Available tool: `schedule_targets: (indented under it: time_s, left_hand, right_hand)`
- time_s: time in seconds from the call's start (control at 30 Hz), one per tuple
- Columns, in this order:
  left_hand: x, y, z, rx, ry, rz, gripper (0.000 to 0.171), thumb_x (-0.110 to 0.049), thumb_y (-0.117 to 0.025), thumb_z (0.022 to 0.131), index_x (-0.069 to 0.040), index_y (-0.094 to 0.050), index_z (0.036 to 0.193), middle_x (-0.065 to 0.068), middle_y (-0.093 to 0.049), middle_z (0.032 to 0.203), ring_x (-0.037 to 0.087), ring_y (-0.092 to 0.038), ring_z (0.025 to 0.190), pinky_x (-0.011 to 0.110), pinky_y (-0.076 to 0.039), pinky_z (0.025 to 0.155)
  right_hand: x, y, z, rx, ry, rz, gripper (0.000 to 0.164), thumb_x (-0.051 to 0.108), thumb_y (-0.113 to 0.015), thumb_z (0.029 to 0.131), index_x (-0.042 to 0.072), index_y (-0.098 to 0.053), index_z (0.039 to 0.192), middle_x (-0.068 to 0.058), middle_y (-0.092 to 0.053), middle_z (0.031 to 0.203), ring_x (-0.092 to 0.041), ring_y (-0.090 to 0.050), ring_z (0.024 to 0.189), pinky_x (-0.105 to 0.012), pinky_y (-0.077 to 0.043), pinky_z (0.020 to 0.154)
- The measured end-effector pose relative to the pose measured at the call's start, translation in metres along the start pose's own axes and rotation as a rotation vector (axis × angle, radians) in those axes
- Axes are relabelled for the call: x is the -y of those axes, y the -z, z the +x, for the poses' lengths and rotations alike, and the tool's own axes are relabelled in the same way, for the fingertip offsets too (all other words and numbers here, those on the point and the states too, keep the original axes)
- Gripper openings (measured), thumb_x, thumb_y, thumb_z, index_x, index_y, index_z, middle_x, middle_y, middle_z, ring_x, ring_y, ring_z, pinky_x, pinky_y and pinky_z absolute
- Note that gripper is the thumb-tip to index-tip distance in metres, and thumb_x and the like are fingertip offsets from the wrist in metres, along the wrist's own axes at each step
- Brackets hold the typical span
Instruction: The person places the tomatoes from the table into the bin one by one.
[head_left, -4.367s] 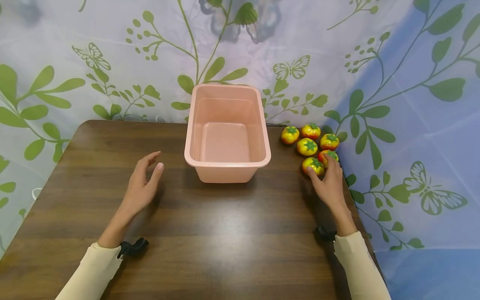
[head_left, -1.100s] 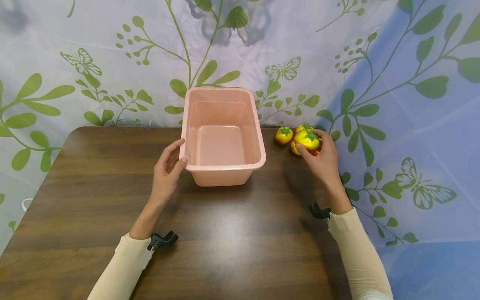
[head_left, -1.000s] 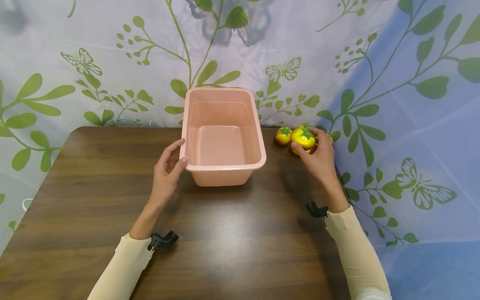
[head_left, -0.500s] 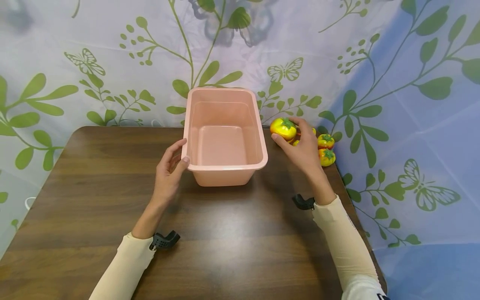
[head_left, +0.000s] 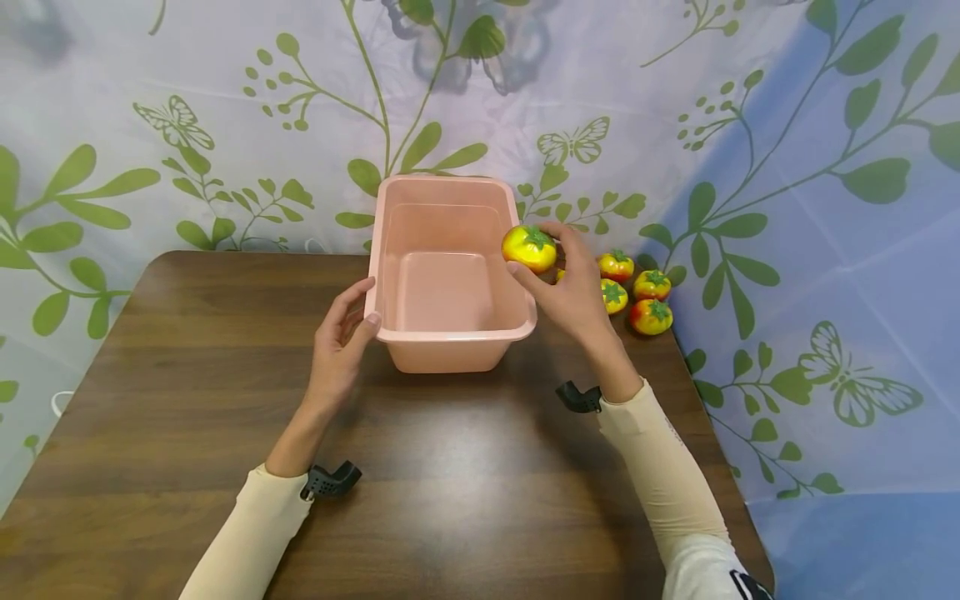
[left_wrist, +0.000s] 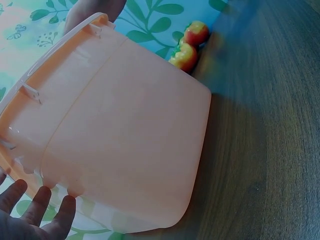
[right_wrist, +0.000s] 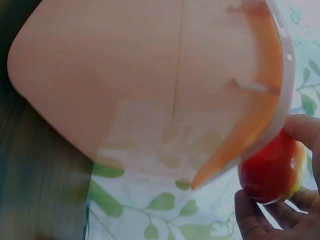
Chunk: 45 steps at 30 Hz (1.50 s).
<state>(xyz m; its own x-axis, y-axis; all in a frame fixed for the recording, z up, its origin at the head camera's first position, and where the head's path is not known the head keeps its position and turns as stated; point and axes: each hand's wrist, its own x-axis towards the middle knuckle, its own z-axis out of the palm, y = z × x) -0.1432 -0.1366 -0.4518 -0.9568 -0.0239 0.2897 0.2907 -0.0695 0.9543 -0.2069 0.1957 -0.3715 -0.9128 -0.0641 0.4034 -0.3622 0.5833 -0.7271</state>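
Note:
A pink plastic tub (head_left: 450,354) stands at the back middle of the table. My left hand (head_left: 337,350) holds its left rim near the front corner, thumb on the rim; in the left wrist view its fingers (left_wrist: 62,217) spread against the outer wall. My right hand (head_left: 573,287) pinches a glossy yellow-and-red fruit (head_left: 527,248) with a green star-shaped leafy top, between thumb and fingers. The fruit overlaps the tub's right rim in the head view. In the right wrist view the same fruit (right_wrist: 272,172) shows its red underside close beside the rim.
Several matching fruits (head_left: 651,317) sit at the table's back right corner, one partly hidden behind my right hand. A patterned curtain (head_left: 247,167) with leaves and butterflies borders the back and right of the wooden table (head_left: 465,500).
My right hand has taken a fruit from the group and carried it left to the tub's right rim. Earlier, my left hand moved right from the bare table onto the tub's rim.

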Motion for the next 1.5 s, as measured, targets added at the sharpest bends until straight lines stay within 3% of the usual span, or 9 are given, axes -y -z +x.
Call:
schedule_targets:
  time_s: [0.13, 0.33, 0.57, 0.73, 0.93, 1.23, 1.4, 1.5]
  left_hand:
    - [0.0, 0.0, -0.001, -0.004, 0.004, -0.008, 0.05, -0.008, -0.061, 0.108, -0.014, -0.054, 0.157, 0.007, -0.055, 0.161, 0.045, -0.055, 0.143, 0.018, -0.055, 0.107]
    - [0.001, -0.001, 0.0, -0.009, -0.004, -0.017, 0.051, -0.006, -0.061, 0.107, -0.013, -0.054, 0.157, 0.007, -0.055, 0.161, 0.042, -0.056, 0.142, 0.019, -0.055, 0.107]
    - [0.002, -0.001, 0.0, -0.009, -0.01, -0.024, 0.051, -0.006, -0.062, 0.107, -0.012, -0.054, 0.157, 0.008, -0.055, 0.16, 0.038, -0.058, 0.141, 0.019, -0.055, 0.106]
    - [0.002, 0.0, 0.0, -0.013, -0.008, -0.036, 0.051, -0.005, -0.062, 0.107, -0.011, -0.054, 0.157, 0.009, -0.055, 0.16, 0.025, -0.062, 0.138, 0.019, -0.056, 0.105]
    - [0.002, -0.001, 0.0, -0.009, -0.005, -0.048, 0.051, -0.005, -0.062, 0.107, -0.011, -0.054, 0.157, 0.01, -0.055, 0.16, 0.017, -0.063, 0.135, 0.019, -0.057, 0.105]
    - [0.002, -0.002, 0.0, -0.01, -0.005, -0.034, 0.051, -0.005, -0.062, 0.107, -0.011, -0.054, 0.157, 0.01, -0.055, 0.16, 0.021, -0.063, 0.137, 0.019, -0.057, 0.105]
    - [0.002, -0.002, -0.001, -0.014, 0.004, -0.024, 0.051, -0.006, -0.062, 0.107, -0.012, -0.054, 0.157, 0.008, -0.055, 0.16, 0.02, -0.063, 0.135, 0.018, -0.057, 0.104]
    - [0.002, -0.002, 0.0, -0.014, 0.003, -0.025, 0.051, -0.006, -0.062, 0.107, -0.012, -0.054, 0.157, 0.008, -0.055, 0.16, 0.026, -0.062, 0.137, 0.018, -0.057, 0.105]
  right_hand:
    - [0.004, -0.009, -0.002, 0.011, 0.018, 0.002, 0.068, 0.043, -0.086, 0.09, 0.015, -0.059, 0.146, -0.005, -0.064, 0.141, -0.022, -0.06, 0.122, -0.042, -0.052, 0.106]
    - [0.007, -0.019, -0.008, 0.052, 0.026, 0.033, 0.067, 0.042, -0.085, 0.091, 0.016, -0.058, 0.146, -0.005, -0.063, 0.14, -0.02, -0.06, 0.114, -0.039, -0.056, 0.097]
    - [0.007, -0.024, -0.012, 0.07, 0.028, 0.039, 0.067, 0.042, -0.085, 0.091, 0.015, -0.058, 0.146, -0.008, -0.062, 0.144, -0.024, -0.063, 0.125, -0.046, -0.055, 0.111]
    - [0.008, -0.023, -0.011, 0.071, 0.003, 0.051, 0.067, 0.044, -0.084, 0.091, 0.016, -0.058, 0.146, -0.008, -0.062, 0.147, -0.031, -0.066, 0.129, -0.05, -0.055, 0.114]
    - [0.006, -0.02, -0.012, 0.061, 0.001, 0.048, 0.066, 0.042, -0.084, 0.092, 0.015, -0.058, 0.146, -0.008, -0.062, 0.148, -0.028, -0.068, 0.127, -0.05, -0.056, 0.114]
    - [0.002, -0.016, -0.013, 0.042, -0.006, 0.057, 0.067, 0.038, -0.084, 0.092, 0.01, -0.058, 0.146, -0.009, -0.063, 0.146, -0.028, -0.069, 0.125, -0.049, -0.056, 0.113]
    - [-0.009, -0.009, -0.013, 0.028, -0.026, 0.092, 0.063, 0.033, -0.083, 0.095, 0.01, -0.057, 0.147, -0.012, -0.063, 0.147, -0.03, -0.069, 0.127, -0.053, -0.056, 0.113]
    - [-0.019, -0.002, -0.014, 0.015, -0.063, 0.089, 0.061, 0.034, -0.081, 0.096, 0.013, -0.057, 0.148, -0.011, -0.062, 0.149, -0.032, -0.067, 0.129, -0.057, -0.055, 0.114]
